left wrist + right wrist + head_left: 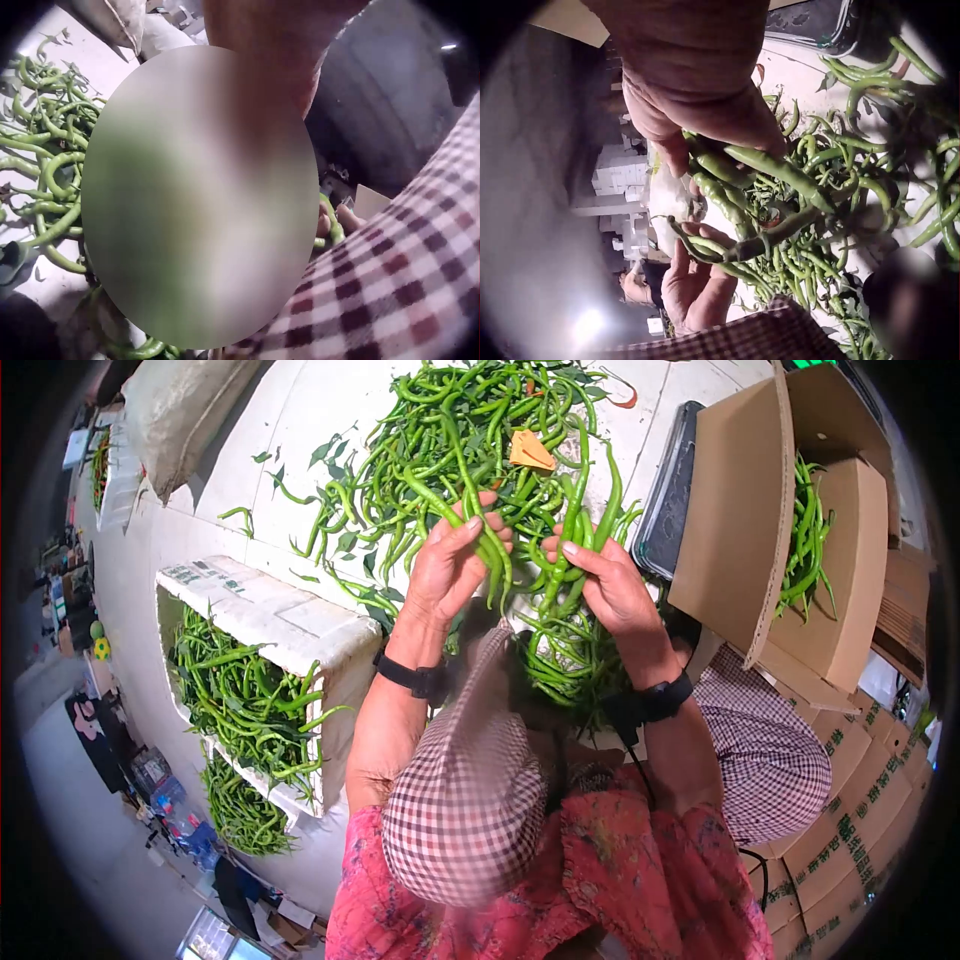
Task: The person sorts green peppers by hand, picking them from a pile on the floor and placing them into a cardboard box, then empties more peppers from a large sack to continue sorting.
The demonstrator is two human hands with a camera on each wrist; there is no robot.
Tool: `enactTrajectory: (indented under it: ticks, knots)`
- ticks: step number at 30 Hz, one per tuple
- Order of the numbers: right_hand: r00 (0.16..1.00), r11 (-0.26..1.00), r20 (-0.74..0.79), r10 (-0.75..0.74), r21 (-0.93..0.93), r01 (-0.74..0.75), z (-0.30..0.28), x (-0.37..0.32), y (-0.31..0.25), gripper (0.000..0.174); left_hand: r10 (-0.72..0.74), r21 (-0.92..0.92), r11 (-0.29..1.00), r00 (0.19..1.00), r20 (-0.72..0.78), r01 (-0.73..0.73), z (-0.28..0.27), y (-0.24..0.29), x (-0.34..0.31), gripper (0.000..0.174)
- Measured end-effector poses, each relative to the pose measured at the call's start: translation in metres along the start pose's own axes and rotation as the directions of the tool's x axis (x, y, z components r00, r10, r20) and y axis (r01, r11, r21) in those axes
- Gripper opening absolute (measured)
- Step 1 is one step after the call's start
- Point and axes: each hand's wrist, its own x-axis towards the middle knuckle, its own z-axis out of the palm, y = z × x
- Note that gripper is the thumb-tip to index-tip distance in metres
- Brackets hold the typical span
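Observation:
Both hands are up over a pile of long green chili peppers point(420, 450) on a white surface. My left hand point(445, 568) holds a few chili peppers point(493, 565) between thumb and fingers. Level with it, my right hand point(612, 588) grips a small bunch of chili peppers point(573, 510), thumb laid across them. In the right wrist view the bunch point(787, 176) sticks out below the right hand point(697, 90), and the left hand point(697, 289) pinches its peppers close by. A blurred oval hides most of the left wrist view.
On the left, a white foam box point(280, 600) holds chili peppers. At the right stands an open cardboard box point(725, 510) with peppers inside, beside a dark tray point(665, 500). An orange scrap point(532, 451) lies on the pile. A sack point(180, 420) sits at the upper left.

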Motion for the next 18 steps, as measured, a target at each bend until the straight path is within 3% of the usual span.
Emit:
enactTrajectory:
  ticks: [2,4,5,6,7,11,14,15,16,18]
  knots:
    - [0.999,0.989,-0.01,0.041,0.143,-0.039,-0.001,0.002,0.001,0.032,-0.077,-0.014,0.997,0.996,0.05,0.078,0.008,-0.008,0.002,0.04]
    - [1.0,0.991,0.028,-0.014,0.13,0.01,-0.015,0.004,0.008,0.032,-0.135,0.081,0.988,0.987,0.082,0.128,0.024,-0.014,-0.003,0.044]
    - [0.984,0.957,0.074,-0.16,-0.234,0.173,-0.026,0.007,0.014,0.033,-0.139,0.051,0.989,0.989,0.044,0.137,0.03,-0.02,-0.005,0.044]
    - [0.946,0.768,0.172,-0.274,-0.554,0.323,-0.036,0.009,0.02,0.033,-0.141,0.022,0.99,0.99,0.006,0.141,0.035,-0.025,-0.006,0.045]
    - [0.993,0.994,0.056,-0.107,-0.027,0.109,-0.009,0.008,0.005,0.036,-0.136,-0.007,0.991,0.99,0.028,0.136,0.049,-0.024,-0.008,0.045]
    - [0.999,0.98,0.03,-0.017,0.197,0.01,0.016,0.001,-0.015,0.042,-0.126,-0.031,0.991,0.99,0.07,0.128,0.059,-0.028,-0.008,0.045]
    - [0.997,0.998,0.05,-0.059,0.031,0.057,0.02,0.005,-0.011,0.046,-0.116,0.225,0.968,0.993,0.019,0.109,0.059,-0.033,-0.007,0.054]
    - [0.998,0.998,0.004,-0.065,-0.018,0.065,0.023,0.007,-0.009,0.05,-0.165,0.429,0.89,0.986,-0.013,0.154,0.06,-0.034,-0.008,0.06]
    - [0.998,0.997,0.004,-0.07,-0.021,0.07,0.03,0.007,-0.011,0.05,-0.197,0.765,0.628,0.98,-0.026,0.147,0.072,-0.025,-0.01,0.069]
    - [0.984,0.989,-0.136,-0.114,-0.105,0.1,0.042,0.004,-0.021,0.05,0.02,0.887,0.347,0.948,0.316,-0.303,0.052,-0.048,-0.005,0.075]
